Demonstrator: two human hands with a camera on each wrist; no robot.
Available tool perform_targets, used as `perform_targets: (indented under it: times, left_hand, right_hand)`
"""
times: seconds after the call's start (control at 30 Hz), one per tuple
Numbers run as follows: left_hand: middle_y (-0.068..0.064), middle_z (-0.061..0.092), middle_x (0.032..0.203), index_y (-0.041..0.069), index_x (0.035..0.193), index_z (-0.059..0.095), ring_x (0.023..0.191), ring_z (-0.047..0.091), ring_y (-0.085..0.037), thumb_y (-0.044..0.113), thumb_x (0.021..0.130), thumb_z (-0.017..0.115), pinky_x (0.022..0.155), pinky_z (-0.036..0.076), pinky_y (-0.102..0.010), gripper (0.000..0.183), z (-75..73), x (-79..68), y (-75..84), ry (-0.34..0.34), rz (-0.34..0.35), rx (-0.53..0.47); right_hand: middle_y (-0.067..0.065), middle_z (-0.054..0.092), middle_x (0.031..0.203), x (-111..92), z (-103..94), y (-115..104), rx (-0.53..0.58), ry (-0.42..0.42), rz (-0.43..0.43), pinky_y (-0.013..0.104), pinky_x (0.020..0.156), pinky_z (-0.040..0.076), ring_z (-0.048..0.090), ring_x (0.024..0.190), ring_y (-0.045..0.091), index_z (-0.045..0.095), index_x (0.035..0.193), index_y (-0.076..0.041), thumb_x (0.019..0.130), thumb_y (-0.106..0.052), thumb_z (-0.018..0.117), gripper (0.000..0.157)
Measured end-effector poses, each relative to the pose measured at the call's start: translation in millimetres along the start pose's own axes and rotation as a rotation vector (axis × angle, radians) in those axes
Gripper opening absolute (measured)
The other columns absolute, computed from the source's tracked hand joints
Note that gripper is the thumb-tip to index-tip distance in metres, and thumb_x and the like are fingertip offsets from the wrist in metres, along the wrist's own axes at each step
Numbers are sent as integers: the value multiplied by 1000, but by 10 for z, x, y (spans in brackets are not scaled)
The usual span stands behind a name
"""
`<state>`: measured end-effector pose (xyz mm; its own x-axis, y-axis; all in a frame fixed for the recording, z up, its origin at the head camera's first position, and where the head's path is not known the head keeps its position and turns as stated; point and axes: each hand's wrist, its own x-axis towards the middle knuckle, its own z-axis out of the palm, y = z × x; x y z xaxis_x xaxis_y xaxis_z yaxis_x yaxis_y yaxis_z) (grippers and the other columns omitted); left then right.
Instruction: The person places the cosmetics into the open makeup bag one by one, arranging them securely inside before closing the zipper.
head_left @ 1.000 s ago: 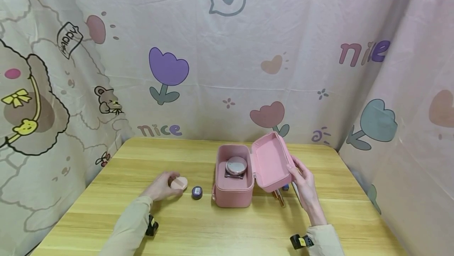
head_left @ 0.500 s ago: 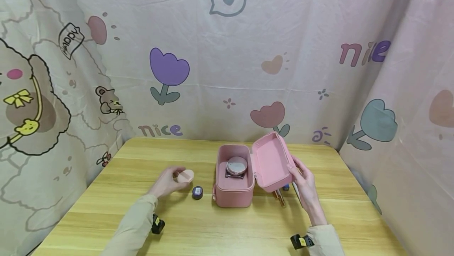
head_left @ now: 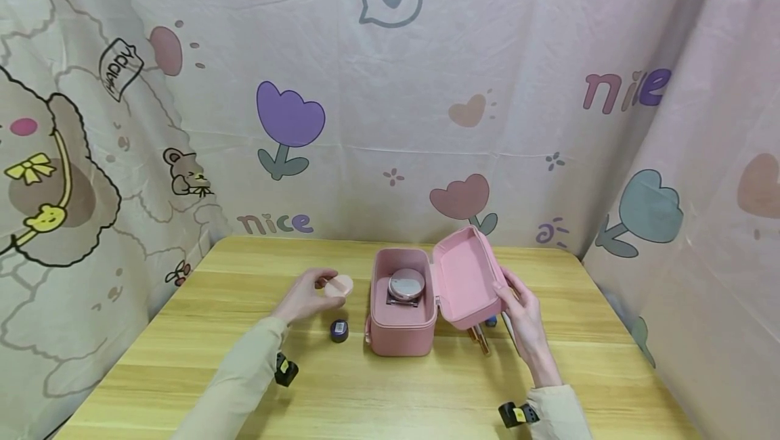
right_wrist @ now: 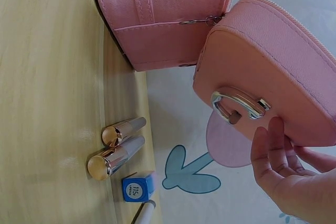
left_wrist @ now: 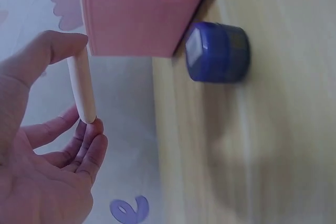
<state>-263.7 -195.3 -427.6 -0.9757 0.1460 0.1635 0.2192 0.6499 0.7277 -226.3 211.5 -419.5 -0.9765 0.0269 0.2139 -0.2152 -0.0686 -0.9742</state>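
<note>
My left hand (head_left: pixel 305 296) pinches a round beige powder puff (head_left: pixel 342 285) by its edges, thumb on one side and fingers on the other. The left wrist view has the powder puff (left_wrist: pixel 82 87) edge-on, raised above the table. Close below it stands a small dark-blue jar (head_left: pixel 338 332) with a pale label. A pink cosmetic case (head_left: pixel 401 343) lies to the right, its lid (head_left: pixel 466 276) swung out. My right hand (head_left: pixel 523 311) grips the lid's outer edge, fingers against its outside near the metal-ringed handle (right_wrist: pixel 236 103). Inside the case sits a round compact (head_left: pixel 406 284) over a flat dark-edged item.
Beneath the lid lie two gold-based lipstick tubes (right_wrist: pixel 118 157), a blue box (right_wrist: pixel 137 187) and a white slim tube (right_wrist: pixel 145 213). The wooden table (head_left: pixel 390 399) reaches back to a printed curtain (head_left: pixel 378 88).
My left hand has carried the powder puff up and right, from left of the blue jar to a spot above it, nearer the case. The right hand and lid have stayed put.
</note>
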Motion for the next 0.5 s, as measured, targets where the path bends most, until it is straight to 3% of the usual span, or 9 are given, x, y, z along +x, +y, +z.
perform_targets:
  times: [0.17,0.5]
  left_hand:
    - [-18,67,122,-1,131,61,110,61,-30,23,73,85,98,53,-46,68,14,98,167,-22,-3,9]
    - [-20,67,121,-5,130,61,108,62,-32,23,73,85,97,54,-47,67,62,328,442,-72,96,59]
  right_hand:
    - [5,44,142,1,-1,-3,-6,-3,2,12,94,54,60,114,-2,31,153,7,104,-14,51,57]
    - [18,37,152,-6,0,-10,-7,-16,8,11,94,53,59,114,-4,30,154,6,105,-15,50,57]
